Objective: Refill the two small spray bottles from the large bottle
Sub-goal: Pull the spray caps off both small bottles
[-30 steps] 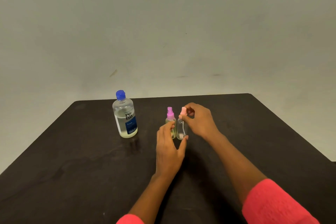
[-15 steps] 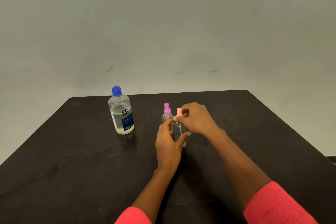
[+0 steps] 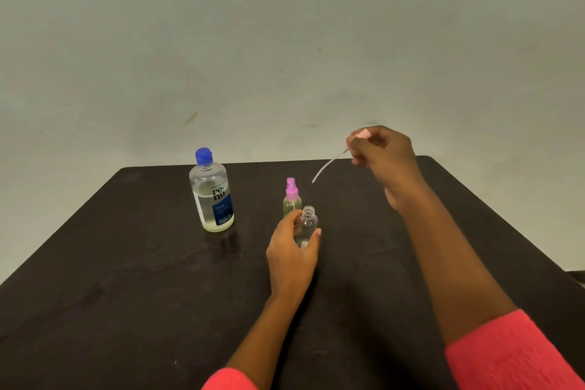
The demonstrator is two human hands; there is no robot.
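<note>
The clear spray bottle (image 3: 306, 225) is seen upright on the dark tabletop (image 3: 126, 279), its threaded neck open and uncapped. It is held in the grip of the left hand (image 3: 292, 255), the thumb on its right side and the fingers (image 3: 289, 220) wrapped around its left side, so the lower body sits inside the grip while the neck stands clear above it. The pink spray head (image 3: 362, 134) is pinched in the closed grip of the right hand (image 3: 384, 158), raised above the far right part of the tabletop and well apart from the open bottle. Its thin white dip tube (image 3: 326, 168) is seen slanting down and to the left out of that grip, its tip hanging free in the air above and to the right of the bottle's neck. A second small spray bottle (image 3: 292, 199), capped in purple and showing yellowish liquid, is found just behind the left hand's fingers. The large bottle (image 3: 212, 191), blue-capped, is standing to the left, apart from both hands. Pink sleeves (image 3: 506, 355) are visible at the bottom edge.
</note>
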